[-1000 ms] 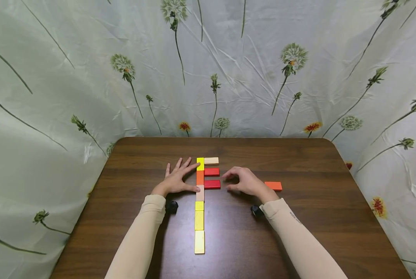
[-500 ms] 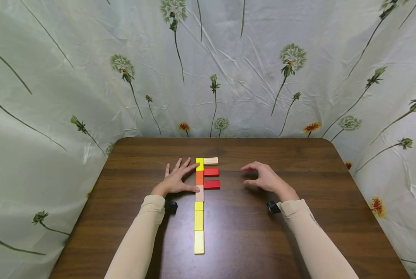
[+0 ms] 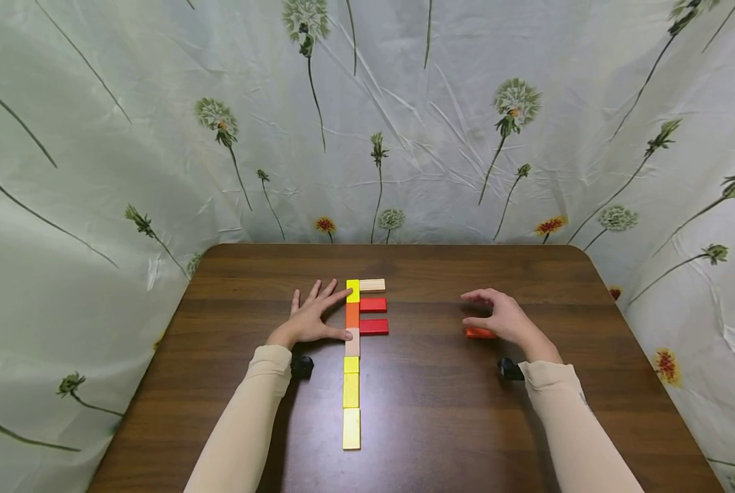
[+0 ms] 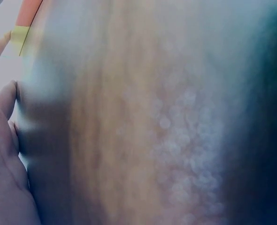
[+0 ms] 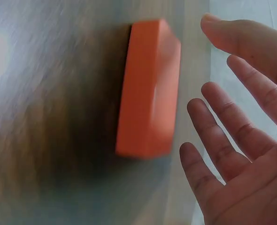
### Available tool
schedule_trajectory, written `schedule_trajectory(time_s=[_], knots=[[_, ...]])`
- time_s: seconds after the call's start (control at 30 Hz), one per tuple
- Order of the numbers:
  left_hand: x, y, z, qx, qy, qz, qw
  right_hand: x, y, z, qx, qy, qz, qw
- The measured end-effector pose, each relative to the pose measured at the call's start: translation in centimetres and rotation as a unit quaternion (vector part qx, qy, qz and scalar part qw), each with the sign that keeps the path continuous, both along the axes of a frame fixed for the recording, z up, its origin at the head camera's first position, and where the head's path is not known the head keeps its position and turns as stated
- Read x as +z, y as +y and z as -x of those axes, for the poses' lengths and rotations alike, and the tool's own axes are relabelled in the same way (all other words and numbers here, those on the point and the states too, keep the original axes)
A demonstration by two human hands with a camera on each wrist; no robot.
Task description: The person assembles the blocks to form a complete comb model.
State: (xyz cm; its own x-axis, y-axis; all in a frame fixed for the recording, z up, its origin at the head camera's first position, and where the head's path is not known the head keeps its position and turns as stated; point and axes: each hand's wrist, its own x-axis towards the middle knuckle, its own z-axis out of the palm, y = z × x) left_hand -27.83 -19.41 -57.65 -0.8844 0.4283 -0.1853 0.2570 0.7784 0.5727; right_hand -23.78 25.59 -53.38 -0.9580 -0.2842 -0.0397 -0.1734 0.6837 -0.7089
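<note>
My left hand point(image 3: 308, 323) lies with spread fingers beside a column of flat blocks. Its index fingertip touches the top yellow block point(image 3: 352, 283), and the thumb tip rests on the pale pink block point(image 3: 352, 348). Between those two sits an orange block point(image 3: 352, 315). Farther right, my right hand point(image 3: 508, 320) hovers over a loose orange block point(image 3: 480, 333) that it partly hides in the head view. In the right wrist view, this orange block point(image 5: 143, 93) lies apart from the spread fingers. The left wrist view is mostly blur, with a yellow block point(image 4: 19, 40) by a fingertip.
Two red blocks point(image 3: 374, 326) and a striped wooden block point(image 3: 372, 285) stick out rightward from the column. Several yellow blocks point(image 3: 351, 390) continue it toward the front. A patterned curtain point(image 3: 441, 137) hangs behind the brown table point(image 3: 429, 424).
My right hand has moved rightward, away from the red blocks, to the loose orange block, with its fingers still apart. The left hand and the column have stayed in place.
</note>
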Motion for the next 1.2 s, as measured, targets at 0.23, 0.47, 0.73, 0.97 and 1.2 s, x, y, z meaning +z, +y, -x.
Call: schedule_trajectory(time_s=[0.23,0.47,0.73,0.97,1.2], knots=[[0.3,0.1,0.0,0.001,-0.006,0.012,0.9999,-0.4,2.5,-0.9,-0.031,-0.033,0.015,0.9989],[0.2,0.1,0.0,-0.002,0.000,0.005,1.0000,-0.6,3.9,-1.7,-0.027,-0.042,0.043,0.9978],[0.2,0.0,-0.1,0.001,0.001,-0.001,1.0000,-1.1,4.2,-2.1,-0.033,-0.051,0.042,0.9973],[0.4,0.0,-0.1,0.001,-0.002,-0.004,1.0000,-1.3,4.2,-2.5,-0.034,-0.054,0.032,0.9974],[-0.3,-0.1,0.1,0.002,0.000,0.002,1.0000,-1.8,4.1,-2.9,-0.043,-0.053,0.011,0.9976]])
